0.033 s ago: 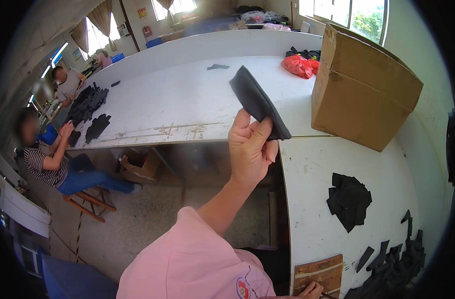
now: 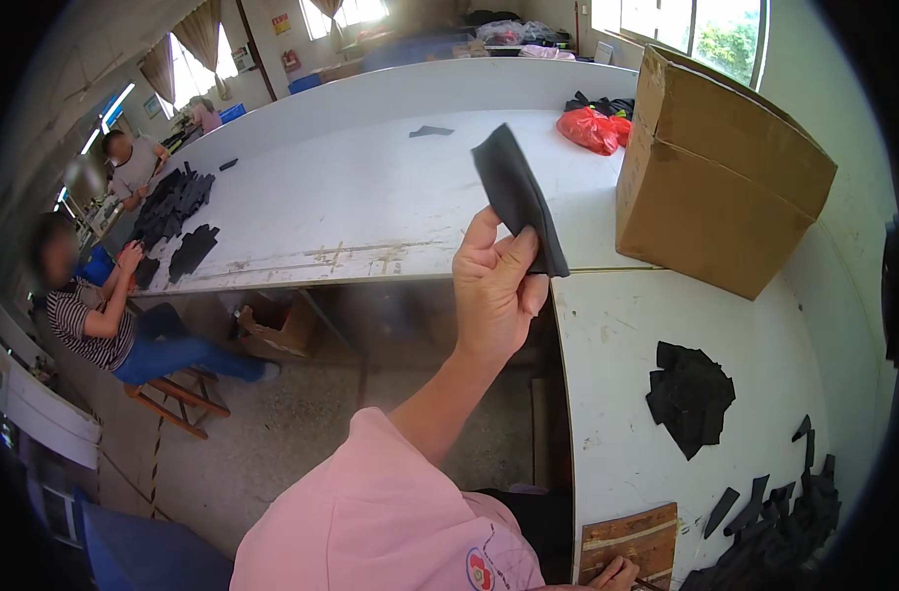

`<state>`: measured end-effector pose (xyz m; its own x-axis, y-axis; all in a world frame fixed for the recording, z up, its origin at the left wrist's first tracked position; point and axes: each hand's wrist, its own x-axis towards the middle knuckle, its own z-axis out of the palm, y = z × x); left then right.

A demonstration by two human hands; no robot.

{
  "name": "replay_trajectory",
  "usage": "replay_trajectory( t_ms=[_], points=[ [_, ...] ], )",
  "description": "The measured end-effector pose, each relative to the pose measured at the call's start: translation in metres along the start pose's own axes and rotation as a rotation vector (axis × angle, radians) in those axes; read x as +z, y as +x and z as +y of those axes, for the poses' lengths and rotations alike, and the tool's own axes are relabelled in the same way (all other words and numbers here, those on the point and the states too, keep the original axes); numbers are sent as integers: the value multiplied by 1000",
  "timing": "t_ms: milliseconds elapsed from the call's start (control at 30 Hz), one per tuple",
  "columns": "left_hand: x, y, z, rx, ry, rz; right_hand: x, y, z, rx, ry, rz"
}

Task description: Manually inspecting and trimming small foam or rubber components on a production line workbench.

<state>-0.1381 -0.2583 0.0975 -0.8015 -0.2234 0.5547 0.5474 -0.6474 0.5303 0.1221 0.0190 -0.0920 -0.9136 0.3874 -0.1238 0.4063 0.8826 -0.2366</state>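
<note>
My left hand (image 2: pixel 494 291) is raised at mid-view, thumb and fingers pinched on the lower end of a folded black fabric piece (image 2: pixel 516 187). The piece stands up at a tilt, above the front edge of the white table. At the bottom edge, my right hand (image 2: pixel 617 573) rests on a wooden board (image 2: pixel 632 537) with its fingers curled. A thin dark stick-like thing shows beside those fingers; most of that hand is cut off. Beyond the board lies a stack of black fabric pieces (image 2: pixel 692 396). A loose heap of narrow black strips (image 2: pixel 774 537) spreads at the lower right.
A large cardboard box (image 2: pixel 715 177) stands on the white table (image 2: pixel 351 187) at the right, by a red plastic bag (image 2: pixel 592 130). Black pieces (image 2: pixel 173 207) lie at the table's far left, where a seated person in a striped top (image 2: pixel 90 320) works. Another person sits beyond.
The fabric piece in my left hand has turned slightly more upright, its top end shifting to the right. My right hand looks the same.
</note>
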Motion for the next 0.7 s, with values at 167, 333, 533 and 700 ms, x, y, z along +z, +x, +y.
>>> replay_trajectory(
  t_ms=[167,333,533,700],
  points=[
    [6,0,5,73,-51,52,-6,5,-4,50,50,-15],
    [-6,4,2,9,-32,23,-10,5,-8,113,109,-28],
    [-7,1,-3,27,14,20,0,1,3,66,47,-1],
    [-1,0,-3,-45,57,96,-14,4,-16,237,104,-32]
  ],
)
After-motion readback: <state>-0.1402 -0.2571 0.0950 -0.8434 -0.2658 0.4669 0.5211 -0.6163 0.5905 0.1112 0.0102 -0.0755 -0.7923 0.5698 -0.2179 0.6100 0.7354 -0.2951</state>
